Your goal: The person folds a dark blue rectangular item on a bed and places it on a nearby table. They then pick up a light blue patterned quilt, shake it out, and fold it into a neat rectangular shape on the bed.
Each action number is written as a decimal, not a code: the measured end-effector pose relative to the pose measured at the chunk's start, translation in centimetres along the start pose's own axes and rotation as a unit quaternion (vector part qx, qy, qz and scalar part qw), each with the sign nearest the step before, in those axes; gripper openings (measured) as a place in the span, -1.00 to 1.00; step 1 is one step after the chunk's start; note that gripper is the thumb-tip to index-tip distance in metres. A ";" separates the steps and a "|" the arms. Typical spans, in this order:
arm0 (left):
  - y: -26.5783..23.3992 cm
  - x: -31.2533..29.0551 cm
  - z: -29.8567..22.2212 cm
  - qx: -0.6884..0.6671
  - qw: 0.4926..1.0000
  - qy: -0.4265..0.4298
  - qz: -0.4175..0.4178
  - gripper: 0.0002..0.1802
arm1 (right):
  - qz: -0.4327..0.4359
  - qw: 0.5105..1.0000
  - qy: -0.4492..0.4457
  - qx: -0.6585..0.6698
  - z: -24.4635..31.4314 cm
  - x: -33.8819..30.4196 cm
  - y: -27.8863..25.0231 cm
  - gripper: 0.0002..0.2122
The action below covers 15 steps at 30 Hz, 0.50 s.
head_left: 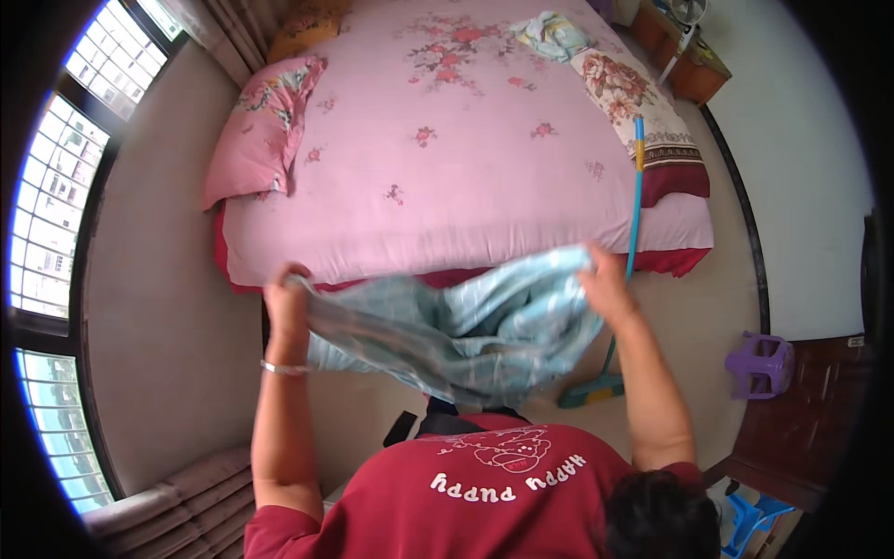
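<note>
Pale-blue checked cloth (456,349): it hangs slack between your two hands, just below the middle of the view, its folds sagging toward 6 o'clock; blur hides whether it is a garment or a cover.
Left hand (287,298): at 9 o'clock, curled tightly around the left end of the cloth; a silver-coloured bangle (284,369) circles your wrist.
Right hand (607,284): at 3 o'clock, gripping the upper right part of the cloth; your hands are well apart.
Bed (484,186): at 12 o'clock, beyond the cloth, with a pink flowered top and dark red fabric along its near edge.
Pink pillow (265,130): at 10 o'clock, lying along the left side of the bed.
Rose-patterned bedding (619,93): at 2 o'clock, on the right side of the bed, cream with a dark red end.
Crumpled pastel fabric (551,35): at 1 o'clock, on the bed just beside that bedding.
Broom (638,186): its blue handle slants from 2 o'clock past your right hand to a green head at 4 o'clock.
Purple plastic stool (759,365): between 3 and 4 o'clock, on the floor (694,317).
Red T-shirt (466,522): yours, at 6 o'clock.
</note>
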<state>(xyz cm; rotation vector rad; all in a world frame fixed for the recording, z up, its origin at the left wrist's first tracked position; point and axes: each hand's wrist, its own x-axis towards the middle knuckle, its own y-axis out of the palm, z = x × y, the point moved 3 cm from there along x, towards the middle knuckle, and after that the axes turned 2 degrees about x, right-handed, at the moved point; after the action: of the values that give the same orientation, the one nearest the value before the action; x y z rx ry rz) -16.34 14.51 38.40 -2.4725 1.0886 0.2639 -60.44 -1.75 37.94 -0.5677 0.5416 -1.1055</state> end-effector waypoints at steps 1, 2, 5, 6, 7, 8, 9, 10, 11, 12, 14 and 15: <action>-0.9 -0.1 -1.4 -0.013 0.993 0.099 -0.056 -0.68 | -0.036 0.998 0.042 0.021 -0.2 1.6 -2.7 -0.64; -2.6 -3.7 1.5 -0.008 0.989 0.115 -0.089 -0.67 | -0.091 0.995 0.033 0.025 -1.7 -1.1 -4.9 -0.71; -12.7 -3.1 0.4 -0.098 0.945 0.138 -0.280 -0.72 | -0.346 0.933 0.071 0.065 -7.6 1.6 -16.5 -0.76; -17.8 -2.4 1.8 -0.168 0.920 0.145 -0.323 -0.75 | -0.406 0.903 0.132 -0.057 -12.8 0.5 -21.8 -0.64; -20.2 -2.4 2.0 -0.207 0.905 0.129 -0.348 -0.79 | -0.457 0.846 0.215 -0.170 -18.0 -1.5 -27.5 -0.52; -25.3 -3.8 4.4 -0.204 0.893 0.140 -0.376 -0.83 | -0.428 0.844 0.278 -0.165 -19.6 -3.0 -29.7 -0.55; -25.0 -8.9 16.8 -0.119 0.909 0.084 -0.390 -0.83 | -0.402 0.825 0.327 -0.225 -26.0 -9.4 -27.8 -0.59; -25.6 -10.7 20.2 -0.026 0.915 0.043 -0.401 -0.84 | -0.396 0.824 0.328 -0.237 -26.7 -9.8 -26.0 -0.61; -25.9 -11.5 22.4 -0.047 0.904 0.035 -0.422 -0.84 | -0.385 0.822 0.335 -0.251 -27.2 -10.3 -24.2 -0.63; -25.2 -10.7 21.7 -0.071 0.899 0.031 -0.432 -0.84 | -0.393 0.837 0.321 -0.205 -28.5 -10.8 -24.5 -0.65; -25.1 -8.3 20.3 -0.143 0.887 0.039 -0.437 -0.86 | -0.403 0.863 0.285 -0.106 -30.8 -9.4 -25.2 -0.69; -24.8 -8.0 18.3 -0.135 0.885 0.066 -0.441 -0.85 | -0.395 0.881 0.208 -0.155 -28.5 -7.9 -25.1 -0.72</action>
<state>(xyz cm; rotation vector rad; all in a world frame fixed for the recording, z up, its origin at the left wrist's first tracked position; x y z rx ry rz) -3.42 43.02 32.23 -2.9724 -0.1322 -0.0455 -98.64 -7.27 34.63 -0.8759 0.9108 -1.9660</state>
